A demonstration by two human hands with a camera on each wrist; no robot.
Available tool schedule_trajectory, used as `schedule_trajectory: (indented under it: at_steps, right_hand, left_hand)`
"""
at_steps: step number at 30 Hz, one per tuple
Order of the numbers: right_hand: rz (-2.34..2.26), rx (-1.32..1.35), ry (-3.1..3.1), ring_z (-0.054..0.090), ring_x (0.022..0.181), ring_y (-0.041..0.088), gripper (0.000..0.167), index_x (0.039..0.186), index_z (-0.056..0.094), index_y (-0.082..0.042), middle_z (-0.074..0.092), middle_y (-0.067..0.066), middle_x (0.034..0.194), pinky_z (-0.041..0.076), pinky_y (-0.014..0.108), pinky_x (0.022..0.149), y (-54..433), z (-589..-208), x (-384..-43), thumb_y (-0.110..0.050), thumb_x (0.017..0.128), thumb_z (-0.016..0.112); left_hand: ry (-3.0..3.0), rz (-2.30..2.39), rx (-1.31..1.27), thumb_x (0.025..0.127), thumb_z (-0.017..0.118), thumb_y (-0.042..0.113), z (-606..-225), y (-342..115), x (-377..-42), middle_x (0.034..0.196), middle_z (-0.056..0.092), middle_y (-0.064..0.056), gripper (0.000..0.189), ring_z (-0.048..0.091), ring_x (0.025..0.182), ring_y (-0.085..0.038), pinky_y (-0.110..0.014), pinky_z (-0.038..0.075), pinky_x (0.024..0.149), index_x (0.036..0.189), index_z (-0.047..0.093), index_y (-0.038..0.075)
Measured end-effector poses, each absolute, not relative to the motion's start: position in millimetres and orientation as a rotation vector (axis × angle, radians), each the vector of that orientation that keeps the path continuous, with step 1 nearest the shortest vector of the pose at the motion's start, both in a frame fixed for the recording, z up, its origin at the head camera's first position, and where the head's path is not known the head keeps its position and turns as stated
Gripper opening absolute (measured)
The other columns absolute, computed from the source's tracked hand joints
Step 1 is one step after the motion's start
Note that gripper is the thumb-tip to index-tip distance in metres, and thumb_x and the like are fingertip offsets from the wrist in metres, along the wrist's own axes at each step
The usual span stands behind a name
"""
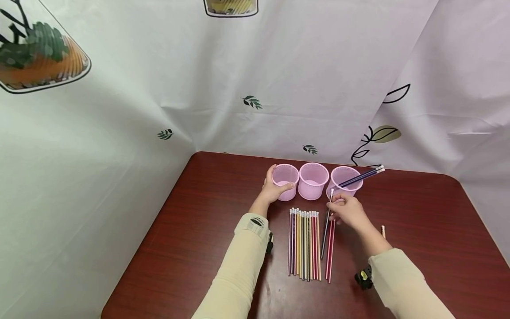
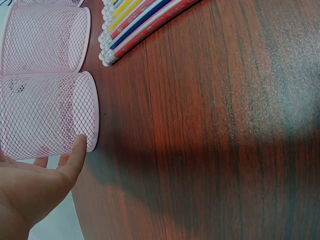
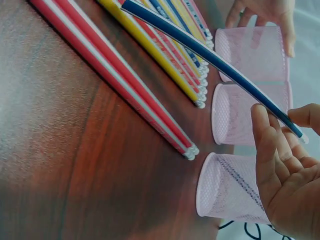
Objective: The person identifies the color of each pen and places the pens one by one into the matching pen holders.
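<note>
My left hand [image 1: 272,189] holds the left pink mesh pencil cup [image 1: 285,193], thumb on the front and fingers round its far side. In the left wrist view the thumb touches the cup's wall near its base. My right hand [image 1: 349,212] pinches a dark blue pencil [image 3: 212,56] near its eraser end, between thumb and fingers. The pencil slants above the table, its eraser end just before the right mesh cup [image 1: 353,191]. Two dark blue pencils [image 1: 361,176] lean in that cup, eraser ends out over its right rim. The middle mesh cup [image 1: 311,192] stands between.
A row of striped pencils [image 1: 304,248] in several colours lies before the cups, eraser ends toward them. Two red pencils [image 1: 330,257] lie right of the row. A light-tipped stick [image 1: 383,231] shows partly behind my right forearm. A printed white curtain [image 1: 279,128] hangs behind the table.
</note>
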State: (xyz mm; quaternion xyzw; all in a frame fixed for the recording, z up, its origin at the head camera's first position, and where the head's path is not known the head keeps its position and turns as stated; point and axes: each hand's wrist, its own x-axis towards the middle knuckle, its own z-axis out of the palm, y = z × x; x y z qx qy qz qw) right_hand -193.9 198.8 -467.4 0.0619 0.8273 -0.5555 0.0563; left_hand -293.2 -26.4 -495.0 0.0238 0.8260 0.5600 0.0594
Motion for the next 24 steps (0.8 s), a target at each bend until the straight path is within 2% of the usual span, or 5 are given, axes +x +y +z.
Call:
schedule_trajectory:
  at_steps: [6,14,19,24]
  right_hand:
    - [-1.713,0.161,2.509,0.064,0.054,0.022,0.025,0.101,0.047,0.009,0.063,0.005,0.066,0.051,0.038,0.047,202,-459,-195,-0.007,0.087,0.059]
    - [-1.691,0.173,2.568,0.065,0.058,0.029,0.026,0.104,0.048,0.010,0.063,0.004,0.067,0.052,0.039,0.048,206,-450,-196,-0.007,0.087,0.059]
    - [-1.705,0.148,2.580,0.065,0.056,0.021,0.027,0.105,0.048,0.010,0.064,0.003,0.067,0.051,0.034,0.047,209,-443,-197,-0.007,0.087,0.058]
    - [-1.728,0.149,2.567,0.064,0.055,0.013,0.028,0.105,0.047,0.010,0.065,0.002,0.068,0.051,0.030,0.048,211,-435,-198,-0.009,0.088,0.059]
  left_hand:
    - [2.494,1.701,0.068,0.071,0.080,0.028,-495,-26,-294,0.146,0.027,-0.008,0.094,0.023,0.130,-0.038,-0.051,0.021,0.103,0.144,0.022,0.024]
    - [2.492,1.704,0.063,0.071,0.080,0.028,-495,-26,-293,0.146,0.027,-0.008,0.093,0.024,0.130,-0.038,-0.051,0.023,0.103,0.143,0.022,0.028]
    - [2.488,1.701,0.057,0.071,0.080,0.029,-494,-26,-292,0.147,0.026,-0.007,0.093,0.023,0.130,-0.039,-0.052,0.022,0.103,0.143,0.022,0.029]
    - [2.486,1.709,0.065,0.071,0.080,0.028,-494,-27,-292,0.147,0.026,-0.009,0.093,0.023,0.129,-0.039,-0.052,0.022,0.102,0.144,0.022,0.026]
